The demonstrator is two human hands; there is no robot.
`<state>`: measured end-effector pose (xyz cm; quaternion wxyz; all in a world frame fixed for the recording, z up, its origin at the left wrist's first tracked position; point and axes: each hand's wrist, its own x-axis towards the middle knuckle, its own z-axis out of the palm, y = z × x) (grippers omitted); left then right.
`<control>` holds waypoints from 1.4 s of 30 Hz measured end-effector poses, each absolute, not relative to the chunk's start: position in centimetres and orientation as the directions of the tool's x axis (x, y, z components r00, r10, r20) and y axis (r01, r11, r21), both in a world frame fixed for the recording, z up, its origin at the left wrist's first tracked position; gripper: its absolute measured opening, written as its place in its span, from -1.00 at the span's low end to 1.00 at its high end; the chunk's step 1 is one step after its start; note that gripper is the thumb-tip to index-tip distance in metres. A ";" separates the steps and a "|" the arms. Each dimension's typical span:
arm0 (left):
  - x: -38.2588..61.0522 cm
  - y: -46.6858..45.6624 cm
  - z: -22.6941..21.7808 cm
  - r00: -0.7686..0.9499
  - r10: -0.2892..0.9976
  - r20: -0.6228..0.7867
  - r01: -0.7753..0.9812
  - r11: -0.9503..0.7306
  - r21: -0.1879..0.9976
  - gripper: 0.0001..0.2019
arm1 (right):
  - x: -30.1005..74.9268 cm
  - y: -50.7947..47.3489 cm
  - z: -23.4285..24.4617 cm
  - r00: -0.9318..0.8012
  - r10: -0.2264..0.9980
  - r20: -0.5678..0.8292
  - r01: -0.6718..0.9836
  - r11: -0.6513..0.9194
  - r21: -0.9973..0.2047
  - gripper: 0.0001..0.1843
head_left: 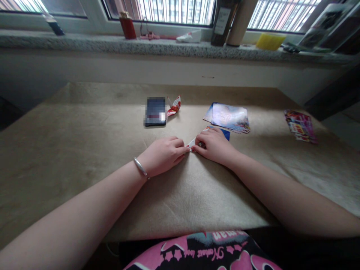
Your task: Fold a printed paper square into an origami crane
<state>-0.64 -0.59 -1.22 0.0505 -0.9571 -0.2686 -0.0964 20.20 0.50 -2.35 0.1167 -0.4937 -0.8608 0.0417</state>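
My left hand (164, 154), with a silver bangle on its wrist, and my right hand (214, 144) meet at the middle of a beige table (70, 150). Both are closed in a pinch on a small folded piece of blue and white paper (223, 133). Most of the paper is hidden under my right hand; only a white tip between the fingers and a blue corner behind the hand show.
A dark phone (155, 111) lies behind my hands, with a folded red and white paper (174, 106) beside it. A stack of glossy printed sheets (230, 117) sits to the right, more coloured sheets (300, 125) at the far right edge. The windowsill (157, 45) holds bottles and boxes.
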 end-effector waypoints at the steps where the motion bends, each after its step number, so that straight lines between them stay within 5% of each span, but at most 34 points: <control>1: -0.7 -0.6 -1.2 0.838 0.501 0.217 0.520 -0.853 -0.040 -0.74 | 20.2 0.5 -2.4 -0.481 0.862 0.160 0.841 0.505 -0.193 -0.78; 42: -1.4 -0.1 -0.1 0.833 0.548 0.081 0.553 -0.829 -0.084 -0.78 | 20.3 0.3 -3.1 -0.420 0.887 0.191 0.853 0.458 -0.251 -0.80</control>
